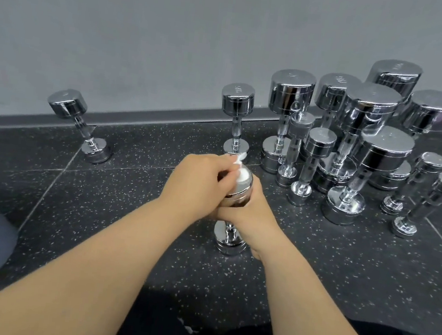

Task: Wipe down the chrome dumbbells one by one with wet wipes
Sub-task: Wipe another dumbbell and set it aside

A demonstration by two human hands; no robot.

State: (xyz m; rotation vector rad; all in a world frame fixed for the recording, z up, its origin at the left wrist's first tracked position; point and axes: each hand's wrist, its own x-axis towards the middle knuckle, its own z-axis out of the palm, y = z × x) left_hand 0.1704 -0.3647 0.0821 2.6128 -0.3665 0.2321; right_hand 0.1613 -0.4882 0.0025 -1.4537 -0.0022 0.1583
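Thirteen dumbbells (292, 89) by best count, several overlapping; one wipe (243, 174); two hands: left hand (198, 184), right hand (253, 215)

Chrome on speckle
We see mirror-chrome dumbbells (287, 119), white wet wipe (242, 173), black white-flecked floor (128, 184), grey wall (174, 36).

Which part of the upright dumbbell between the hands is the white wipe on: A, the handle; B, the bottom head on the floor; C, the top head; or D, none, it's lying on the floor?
C: the left hand pinches the wet wipe against the top head of the dumbbell, while the right hand grips it just below.
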